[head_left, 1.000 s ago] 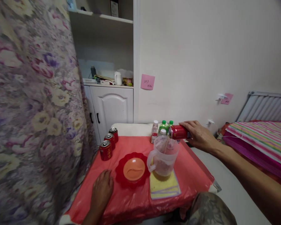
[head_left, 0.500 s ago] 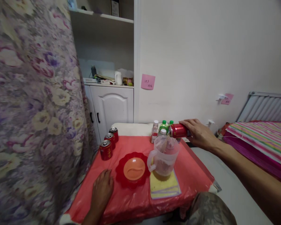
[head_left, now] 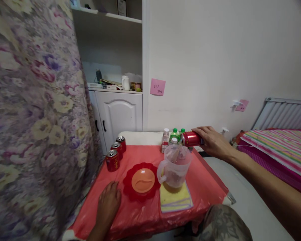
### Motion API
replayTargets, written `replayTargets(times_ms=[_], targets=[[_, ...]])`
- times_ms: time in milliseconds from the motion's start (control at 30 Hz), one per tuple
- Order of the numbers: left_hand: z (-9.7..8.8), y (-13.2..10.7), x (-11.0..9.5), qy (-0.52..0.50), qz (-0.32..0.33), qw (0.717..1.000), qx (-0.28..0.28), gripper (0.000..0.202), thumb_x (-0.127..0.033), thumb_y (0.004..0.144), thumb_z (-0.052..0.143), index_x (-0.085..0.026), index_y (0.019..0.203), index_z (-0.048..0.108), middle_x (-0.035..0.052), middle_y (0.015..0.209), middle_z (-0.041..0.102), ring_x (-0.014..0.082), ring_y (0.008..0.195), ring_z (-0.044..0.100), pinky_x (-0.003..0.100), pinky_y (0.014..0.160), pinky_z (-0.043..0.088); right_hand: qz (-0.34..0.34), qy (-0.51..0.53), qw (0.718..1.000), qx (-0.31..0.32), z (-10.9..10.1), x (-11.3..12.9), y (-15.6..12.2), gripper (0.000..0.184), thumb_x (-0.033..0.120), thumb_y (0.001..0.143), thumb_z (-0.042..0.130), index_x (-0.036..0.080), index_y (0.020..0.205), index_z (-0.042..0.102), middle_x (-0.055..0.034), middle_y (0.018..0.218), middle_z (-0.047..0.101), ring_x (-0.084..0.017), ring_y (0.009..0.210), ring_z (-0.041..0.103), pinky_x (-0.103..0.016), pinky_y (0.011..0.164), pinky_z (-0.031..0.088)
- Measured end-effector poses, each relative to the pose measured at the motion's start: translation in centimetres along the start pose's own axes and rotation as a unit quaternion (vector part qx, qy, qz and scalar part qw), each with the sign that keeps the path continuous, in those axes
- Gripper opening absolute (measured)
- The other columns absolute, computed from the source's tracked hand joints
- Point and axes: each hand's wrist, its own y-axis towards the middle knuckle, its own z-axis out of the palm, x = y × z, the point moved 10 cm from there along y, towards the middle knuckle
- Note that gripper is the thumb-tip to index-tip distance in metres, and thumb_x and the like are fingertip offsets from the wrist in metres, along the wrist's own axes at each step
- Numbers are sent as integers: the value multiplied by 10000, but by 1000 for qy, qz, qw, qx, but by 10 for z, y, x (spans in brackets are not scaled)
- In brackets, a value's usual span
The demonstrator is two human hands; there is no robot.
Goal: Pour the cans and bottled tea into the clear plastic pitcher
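My right hand is wrapped round a red drink can. The can is tipped nearly level, its top end over the rim of a translucent plastic measuring jug. Whether liquid is running out is hard to make out. The jug stands upright on a folded yellow cloth, its handle to the left. My left hand lies on the red table cover with nothing in it, left of a red scalloped plate that holds an orange divided dish.
Three upright red cans stand in a row at the table's left edge. Behind the jug are several bottles, some green-capped. A flowered curtain hangs on the left; a bed is at the right.
The view has shifted very slightly. The can stays tipped over the jug in my right hand, and my left hand has stayed in place.
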Motion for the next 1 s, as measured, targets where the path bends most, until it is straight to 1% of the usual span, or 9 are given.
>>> replayTargets(times_ms=[100, 300, 467, 700, 867, 1000], targets=[[-1, 0, 0, 2, -1, 1000, 0, 440, -226, 962, 325, -66, 1263, 604, 169, 1303, 660, 279, 1210, 605, 407, 1035, 455, 1, 1, 1000, -2, -2, -1, 0, 616, 83, 781, 536, 243, 1373, 483, -108, 1298, 630, -317, 1155, 538, -436, 851, 531], [-2, 0, 0, 6, -2, 1000, -1, 434, -221, 957, 333, -78, 1266, 603, 163, 1311, 658, 272, 1209, 606, 400, 1033, 454, -9, -18, 1000, -4, -4, 0, 0, 577, 74, 797, 526, 207, 1358, 495, -124, 1291, 635, -307, 1135, 545, -423, 845, 538], [0, 1, 1, 3, 0, 1000, 2, 446, -235, 956, 330, -73, 1268, 604, 163, 1314, 656, 276, 1221, 599, 402, 1043, 448, -14, -30, 999, -2, -4, 1, -1, 580, 54, 792, 524, 203, 1352, 489, -119, 1289, 632, -302, 1140, 537, -399, 831, 543], [-1, 1, 0, 3, 0, 1000, 2, 448, -234, 954, 329, -77, 1267, 608, 161, 1312, 658, 272, 1211, 606, 399, 1038, 457, -18, -36, 999, 4, -2, -1, -1, 587, 50, 794, 522, 194, 1361, 476, -119, 1300, 624, -306, 1144, 527, -412, 839, 543], [0, 2, 0, 1, 2, 1000, -1, 445, -234, 956, 331, -72, 1265, 607, 165, 1311, 660, 280, 1216, 602, 412, 1044, 457, -19, -37, 999, 4, -1, -2, -1, 624, 29, 764, 530, 196, 1363, 472, -114, 1299, 625, -308, 1146, 525, -411, 834, 542], [1, 2, 0, 1, 4, 1000, -2, 444, -235, 958, 329, -67, 1261, 608, 174, 1313, 657, 283, 1213, 604, 421, 1045, 458, -21, -40, 999, 0, -2, -2, -1, 608, 39, 776, 528, 196, 1361, 477, -116, 1306, 624, -306, 1143, 524, -403, 823, 545]])
